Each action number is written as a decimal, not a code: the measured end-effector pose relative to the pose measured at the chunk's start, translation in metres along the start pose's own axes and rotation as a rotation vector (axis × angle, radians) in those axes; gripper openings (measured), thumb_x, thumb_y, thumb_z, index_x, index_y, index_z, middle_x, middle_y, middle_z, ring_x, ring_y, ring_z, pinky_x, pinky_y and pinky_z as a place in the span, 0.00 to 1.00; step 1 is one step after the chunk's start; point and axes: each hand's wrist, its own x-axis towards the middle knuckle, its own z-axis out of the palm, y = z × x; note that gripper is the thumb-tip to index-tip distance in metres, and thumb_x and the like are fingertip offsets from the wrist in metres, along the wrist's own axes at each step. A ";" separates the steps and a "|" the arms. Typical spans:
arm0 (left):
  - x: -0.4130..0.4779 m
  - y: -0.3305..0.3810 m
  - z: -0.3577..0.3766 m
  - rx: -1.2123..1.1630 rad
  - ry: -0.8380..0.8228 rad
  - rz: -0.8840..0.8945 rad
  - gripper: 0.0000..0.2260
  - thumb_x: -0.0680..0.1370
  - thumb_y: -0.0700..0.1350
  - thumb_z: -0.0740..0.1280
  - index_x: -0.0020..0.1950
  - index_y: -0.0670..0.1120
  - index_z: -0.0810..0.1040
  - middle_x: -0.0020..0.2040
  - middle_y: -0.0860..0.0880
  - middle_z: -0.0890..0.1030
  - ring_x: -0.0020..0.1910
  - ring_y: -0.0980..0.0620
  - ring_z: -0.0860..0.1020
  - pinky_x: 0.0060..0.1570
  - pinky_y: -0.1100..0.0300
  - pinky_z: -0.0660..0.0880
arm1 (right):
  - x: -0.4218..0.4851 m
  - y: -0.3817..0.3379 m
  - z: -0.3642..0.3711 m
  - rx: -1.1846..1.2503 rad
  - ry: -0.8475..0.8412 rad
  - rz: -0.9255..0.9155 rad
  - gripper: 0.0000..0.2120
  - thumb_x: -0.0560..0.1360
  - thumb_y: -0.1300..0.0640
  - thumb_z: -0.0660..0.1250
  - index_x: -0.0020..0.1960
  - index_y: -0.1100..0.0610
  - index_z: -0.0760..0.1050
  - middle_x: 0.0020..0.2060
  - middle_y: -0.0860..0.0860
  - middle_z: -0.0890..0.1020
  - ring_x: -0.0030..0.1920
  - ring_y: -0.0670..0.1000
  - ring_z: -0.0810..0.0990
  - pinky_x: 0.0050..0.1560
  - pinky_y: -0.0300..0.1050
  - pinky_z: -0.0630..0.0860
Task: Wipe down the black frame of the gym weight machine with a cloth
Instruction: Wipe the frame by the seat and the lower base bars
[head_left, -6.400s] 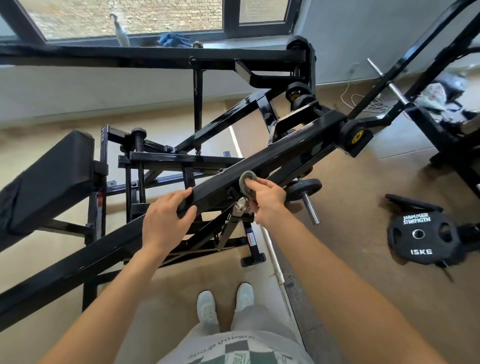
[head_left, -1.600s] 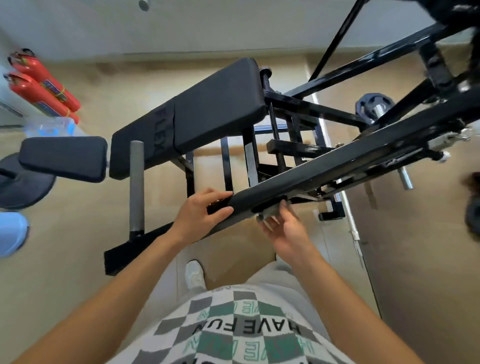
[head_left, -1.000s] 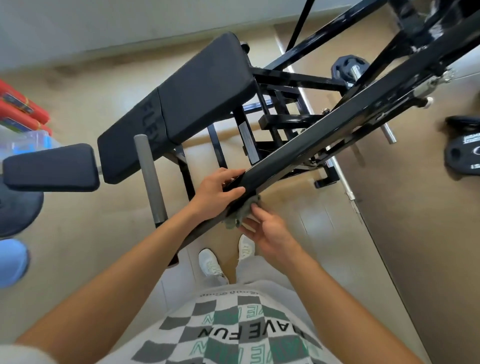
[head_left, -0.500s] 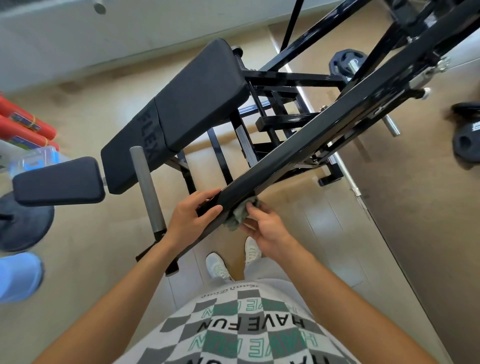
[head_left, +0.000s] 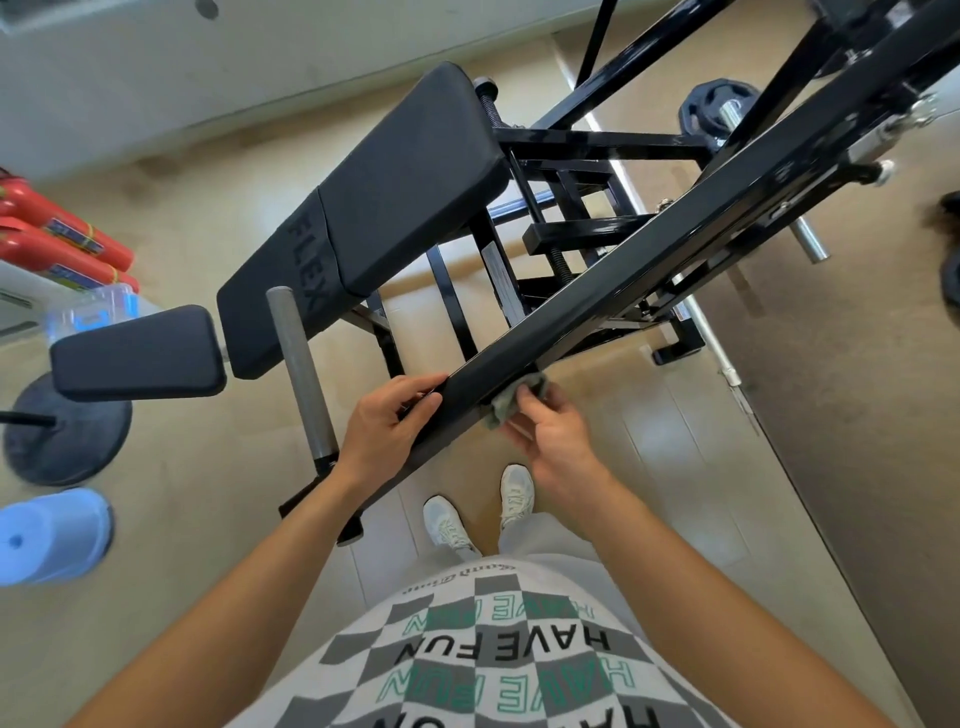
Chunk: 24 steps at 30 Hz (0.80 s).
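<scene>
From seven to one o'clock runs the frame (head_left: 623, 270); my left hand (head_left: 384, 421) grips its top edge, and my right hand (head_left: 550, 431) pinches the cloth (head_left: 506, 402) against its underside. Bunched so small, the cloth could slip free.

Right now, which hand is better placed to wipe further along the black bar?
Probably the right hand: it holds the cloth against the bar, while the left hand only grips the bar.

Left hand (head_left: 387, 426) grips black frame bar (head_left: 597, 291); right hand (head_left: 550, 431) presses grey cloth (head_left: 511, 400) beneath.
</scene>
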 end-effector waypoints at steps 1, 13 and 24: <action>0.000 0.000 0.000 0.011 0.006 0.013 0.14 0.83 0.43 0.64 0.69 0.49 0.79 0.57 0.51 0.83 0.54 0.55 0.80 0.53 0.54 0.81 | -0.003 0.009 0.002 -0.028 -0.029 0.025 0.11 0.79 0.64 0.67 0.62 0.61 0.76 0.56 0.61 0.84 0.51 0.57 0.86 0.46 0.49 0.83; -0.043 0.009 -0.032 0.246 0.043 0.147 0.15 0.78 0.37 0.72 0.65 0.44 0.82 0.59 0.48 0.84 0.56 0.50 0.82 0.56 0.55 0.81 | -0.053 -0.003 -0.001 -0.489 -0.291 -0.261 0.11 0.76 0.63 0.73 0.57 0.55 0.84 0.49 0.54 0.87 0.52 0.55 0.86 0.50 0.46 0.83; -0.105 -0.039 -0.034 0.291 0.382 -0.179 0.17 0.78 0.46 0.73 0.66 0.47 0.80 0.66 0.49 0.75 0.59 0.51 0.76 0.53 0.54 0.77 | -0.036 -0.012 0.054 -1.850 -0.583 -1.151 0.14 0.75 0.53 0.75 0.61 0.49 0.83 0.59 0.49 0.84 0.62 0.56 0.80 0.65 0.56 0.73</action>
